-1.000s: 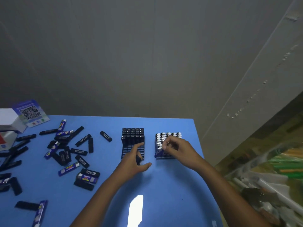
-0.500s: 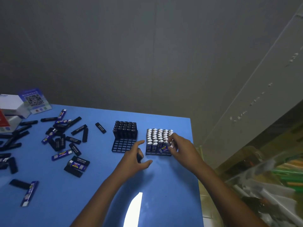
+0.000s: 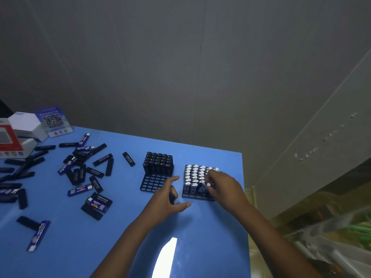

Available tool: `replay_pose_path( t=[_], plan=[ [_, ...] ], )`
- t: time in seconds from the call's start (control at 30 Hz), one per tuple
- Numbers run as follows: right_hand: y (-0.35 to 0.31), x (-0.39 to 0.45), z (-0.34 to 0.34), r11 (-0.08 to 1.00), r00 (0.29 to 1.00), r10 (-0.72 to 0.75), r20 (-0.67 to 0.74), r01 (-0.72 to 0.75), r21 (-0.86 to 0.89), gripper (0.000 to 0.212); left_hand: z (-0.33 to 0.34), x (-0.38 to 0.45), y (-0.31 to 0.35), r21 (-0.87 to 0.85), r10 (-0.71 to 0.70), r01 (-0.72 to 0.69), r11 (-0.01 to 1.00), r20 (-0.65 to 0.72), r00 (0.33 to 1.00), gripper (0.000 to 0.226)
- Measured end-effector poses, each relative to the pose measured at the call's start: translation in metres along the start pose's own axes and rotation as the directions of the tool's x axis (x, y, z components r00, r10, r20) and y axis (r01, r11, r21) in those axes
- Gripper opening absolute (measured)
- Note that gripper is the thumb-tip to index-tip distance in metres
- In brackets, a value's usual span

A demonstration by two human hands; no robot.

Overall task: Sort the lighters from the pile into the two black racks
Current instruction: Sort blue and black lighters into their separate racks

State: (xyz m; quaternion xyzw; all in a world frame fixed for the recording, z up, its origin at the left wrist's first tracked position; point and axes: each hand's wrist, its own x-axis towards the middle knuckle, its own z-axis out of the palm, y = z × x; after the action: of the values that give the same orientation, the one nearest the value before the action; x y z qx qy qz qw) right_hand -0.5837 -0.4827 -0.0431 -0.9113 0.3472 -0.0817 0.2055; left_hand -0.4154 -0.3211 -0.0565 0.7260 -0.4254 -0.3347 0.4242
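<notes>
Two black racks stand side by side on the blue table (image 3: 200,237). The left rack (image 3: 152,184) holds black lighters in its far rows; its near cells are bare. The right rack (image 3: 197,195) is nearly full of blue lighters with silver tops. My right hand (image 3: 222,187) is over its near right corner, fingers pinched on a blue lighter (image 3: 203,187) that stands in a cell. My left hand (image 3: 167,201) rests between the racks with a black lighter (image 3: 172,196) tucked in its palm, forefinger and thumb spread. The pile of loose lighters (image 3: 84,171) lies to the left.
White and red boxes (image 3: 22,133) and a QR code card (image 3: 53,121) stand at the table's far left corner. The table's right edge runs just beyond the right rack. Clutter with green items (image 3: 357,231) lies on the floor at the right. A bright glare (image 3: 164,257) marks the near table.
The view has shifted, so the racks sit lower and more central. My right hand moved from the right rack's far side to its near right corner. My left hand has barely moved.
</notes>
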Motion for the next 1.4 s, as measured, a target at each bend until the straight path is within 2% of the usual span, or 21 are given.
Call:
replay_pose_path(
  t=[0.3,0.53,0.73,0.93,1.07,1.23,1.33,1.4],
  plan=[
    [0.004,0.004,0.013,0.999,0.999,-0.036,0.014,0.036,-0.006,0.013,0.0,0.006,-0.012,0.024,-0.011,0.012,1.0,-0.001,1.0,0.083],
    [-0.002,0.009,0.015,0.99,0.994,-0.109,-0.005,0.108,-0.093,0.009,0.001,0.009,-0.017,0.04,-0.016,0.016,0.999,-0.004,1.0,0.08],
    [-0.005,0.006,0.019,0.983,0.99,-0.129,-0.064,0.119,-0.14,0.021,0.0,0.009,-0.018,0.047,-0.009,0.009,0.999,-0.008,1.0,0.08],
    [-0.005,0.004,0.021,0.976,0.993,-0.097,-0.073,0.081,-0.204,0.017,0.0,0.006,-0.018,0.043,-0.002,0.002,0.999,-0.006,1.0,0.079],
    [-0.01,0.002,0.021,0.956,0.988,-0.126,-0.089,0.097,-0.276,0.033,0.0,0.003,-0.017,0.035,-0.008,0.008,0.999,-0.017,1.0,0.079],
    [-0.018,0.001,0.019,0.914,0.974,-0.203,-0.102,0.151,-0.377,0.037,-0.002,-0.001,-0.012,0.007,0.001,-0.001,1.0,-0.026,1.0,0.078],
    [-0.013,0.006,0.019,0.954,0.984,-0.155,-0.087,0.127,-0.271,0.014,-0.006,-0.006,-0.01,-0.01,0.012,-0.012,1.0,-0.043,0.999,0.077],
    [-0.015,0.005,0.015,0.998,0.998,-0.061,-0.01,0.061,-0.023,0.004,-0.009,-0.009,-0.009,-0.022,0.013,-0.014,1.0,-0.052,0.999,0.078]
  ],
)
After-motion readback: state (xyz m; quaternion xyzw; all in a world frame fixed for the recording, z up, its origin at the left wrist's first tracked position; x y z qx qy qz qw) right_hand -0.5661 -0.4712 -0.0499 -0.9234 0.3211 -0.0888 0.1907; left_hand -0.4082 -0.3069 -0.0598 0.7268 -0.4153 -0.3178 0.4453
